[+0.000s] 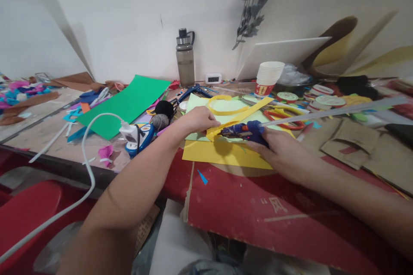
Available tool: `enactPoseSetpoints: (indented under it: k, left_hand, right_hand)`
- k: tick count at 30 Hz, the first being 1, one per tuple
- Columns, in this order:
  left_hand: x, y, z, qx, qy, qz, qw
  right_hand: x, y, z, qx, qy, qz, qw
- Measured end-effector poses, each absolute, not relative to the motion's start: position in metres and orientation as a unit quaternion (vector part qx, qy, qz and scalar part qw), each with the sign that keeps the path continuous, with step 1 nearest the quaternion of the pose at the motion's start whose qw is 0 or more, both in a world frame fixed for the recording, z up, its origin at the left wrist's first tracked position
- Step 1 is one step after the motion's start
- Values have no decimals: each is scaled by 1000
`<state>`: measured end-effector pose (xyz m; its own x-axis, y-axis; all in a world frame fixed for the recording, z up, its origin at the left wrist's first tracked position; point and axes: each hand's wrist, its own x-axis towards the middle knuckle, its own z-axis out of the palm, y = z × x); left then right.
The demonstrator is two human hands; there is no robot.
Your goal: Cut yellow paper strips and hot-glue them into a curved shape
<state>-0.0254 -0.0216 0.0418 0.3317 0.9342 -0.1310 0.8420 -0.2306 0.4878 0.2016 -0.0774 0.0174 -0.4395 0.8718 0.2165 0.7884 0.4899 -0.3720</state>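
My right hand (274, 146) is closed round a dark blue hot glue gun (256, 132). A long translucent glue stick (335, 113) sticks out of its back end. The gun's nozzle points left, at the near end of a yellow strip (253, 111). My left hand (203, 120) pinches that strip close to the nozzle. Whether the nozzle touches the strip I cannot tell. Under both hands lie a pale green sheet (196, 102) and a yellow sheet (222, 154). A curved yellow piece (215, 102) rests on the pale green sheet.
A red cardboard sheet (232, 206) covers the table's front edge. Behind stand a water bottle (186, 62), a small clock (213, 78) and stacked paper cups (267, 78). Orange-handled scissors (290, 125) lie right. A white cable (92, 172) plugs into a blue power strip (142, 141). A green sheet (125, 103) lies left.
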Motion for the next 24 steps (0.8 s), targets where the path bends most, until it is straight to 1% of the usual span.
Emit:
enactPoseSetpoints:
  k: [5, 9, 12, 24]
  left_hand:
    - [-23, -24, 45, 781, 571, 88, 239]
    - [-23, -25, 46, 778, 578, 81, 233]
    - [-23, -24, 46, 783, 572, 78, 232]
    - [-23, -25, 47, 777, 574, 90, 241]
  right_hand:
    - [195, -80, 16, -471, -851, 123, 198]
    - [197, -85, 17, -480, -848, 130, 184]
    - [199, -86, 17, -479, -846, 137, 190]
    - [198, -86, 18, -464, -852, 139, 199]
